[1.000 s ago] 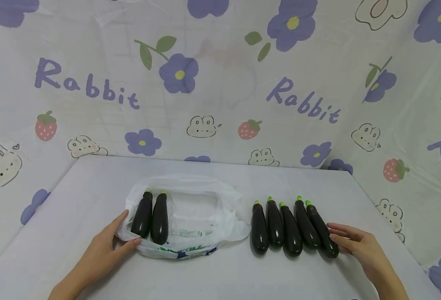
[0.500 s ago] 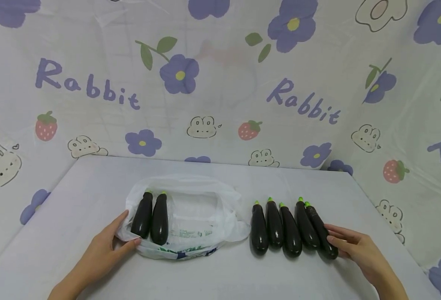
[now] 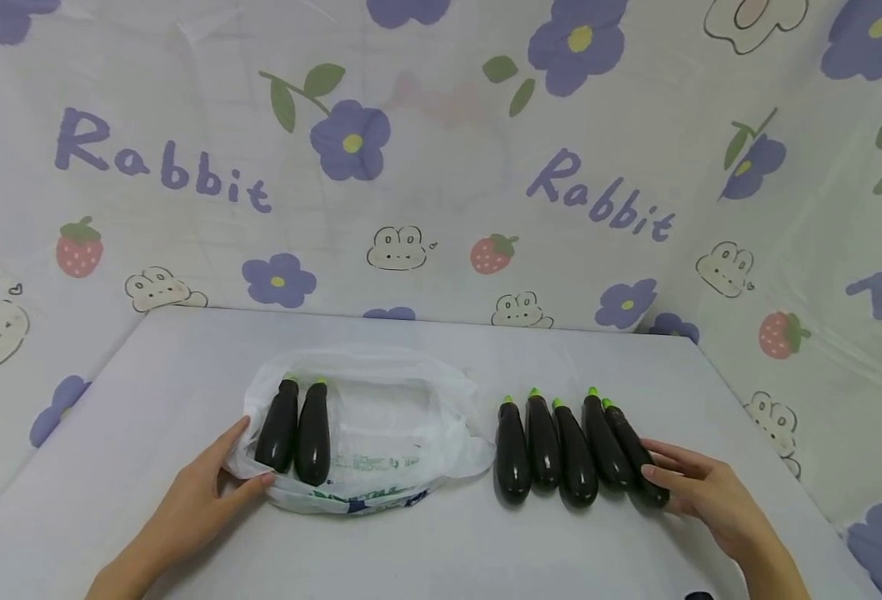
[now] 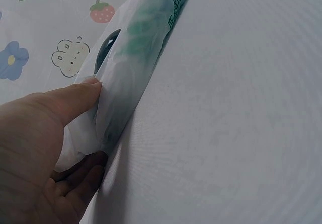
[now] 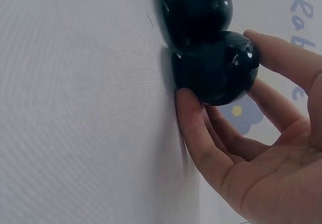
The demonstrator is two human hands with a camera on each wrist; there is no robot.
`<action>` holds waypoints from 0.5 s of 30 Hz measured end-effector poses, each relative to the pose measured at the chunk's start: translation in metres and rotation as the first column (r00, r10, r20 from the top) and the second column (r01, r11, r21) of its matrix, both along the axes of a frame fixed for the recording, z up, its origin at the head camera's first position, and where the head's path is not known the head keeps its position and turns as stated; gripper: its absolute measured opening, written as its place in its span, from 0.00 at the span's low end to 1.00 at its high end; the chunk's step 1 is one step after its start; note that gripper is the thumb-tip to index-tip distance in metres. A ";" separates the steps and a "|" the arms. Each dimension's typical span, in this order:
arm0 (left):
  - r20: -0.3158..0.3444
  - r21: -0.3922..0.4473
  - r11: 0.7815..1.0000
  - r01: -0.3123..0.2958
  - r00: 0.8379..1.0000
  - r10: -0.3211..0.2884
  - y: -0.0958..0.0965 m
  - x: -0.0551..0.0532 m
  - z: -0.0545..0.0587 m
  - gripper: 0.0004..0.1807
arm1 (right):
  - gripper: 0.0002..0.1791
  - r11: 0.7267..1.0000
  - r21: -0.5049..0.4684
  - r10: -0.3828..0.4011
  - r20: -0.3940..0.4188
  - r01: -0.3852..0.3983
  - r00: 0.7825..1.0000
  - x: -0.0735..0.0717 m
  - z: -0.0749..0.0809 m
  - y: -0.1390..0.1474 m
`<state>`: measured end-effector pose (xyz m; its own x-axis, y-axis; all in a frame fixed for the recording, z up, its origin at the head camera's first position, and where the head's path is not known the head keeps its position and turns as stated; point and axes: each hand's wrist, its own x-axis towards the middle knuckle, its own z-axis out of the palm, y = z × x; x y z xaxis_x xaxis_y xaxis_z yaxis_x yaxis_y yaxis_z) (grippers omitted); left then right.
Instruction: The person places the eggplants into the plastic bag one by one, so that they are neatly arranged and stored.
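Note:
A white plastic bag (image 3: 381, 450) with green print lies on the left of the table, its mouth spread wide. Two dark eggplants (image 3: 313, 437) sit side by side in its left part. My left hand (image 3: 197, 500) holds the bag's near left edge, thumb at the front rim; in the left wrist view the thumb (image 4: 80, 98) lies on the plastic. To the right of the bag is a row of several eggplants (image 3: 578, 462) with green stems. My right hand (image 3: 714, 500) grips the rightmost eggplant (image 5: 219, 70) between thumb and fingers near its round end, on the table.
A white cloth covers the table (image 3: 441, 554). Behind it hangs a curtain (image 3: 441, 183) printed with flowers, strawberries and rabbits. A small dark thing (image 3: 699, 595) shows at the bottom edge, too cut off to identify.
My right hand has moved slightly left and its thumb and fingers have closed onto the rightmost eggplant, which has shifted a little. My left hand stays at the bag. The head view has shifted slightly.

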<state>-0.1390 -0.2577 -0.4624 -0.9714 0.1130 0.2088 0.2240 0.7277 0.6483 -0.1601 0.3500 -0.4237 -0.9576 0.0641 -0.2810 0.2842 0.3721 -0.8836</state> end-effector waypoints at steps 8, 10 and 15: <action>0.012 -0.002 1.000 0.000 1.000 0.000 0.000 -0.001 0.005 0.49 | 0.35 0.999 -0.052 -0.013 -0.002 0.013 1.000 -0.003 0.002 0.000; 0.018 -0.003 1.000 0.001 1.000 -0.001 0.001 0.000 0.005 0.49 | 0.34 0.998 -0.052 -0.024 0.008 0.025 1.000 -0.003 0.001 0.000; 0.021 0.003 1.000 0.003 1.000 -0.003 0.002 0.000 0.003 0.49 | 0.35 0.998 -0.048 -0.040 0.027 0.041 0.999 -0.002 0.000 0.001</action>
<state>-0.1387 -0.2560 -0.4594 -0.9752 0.1150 0.1892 0.2126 0.7249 0.6552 -0.1621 0.3509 -0.4233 -0.9469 0.0883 -0.3092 0.3210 0.3171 -0.8924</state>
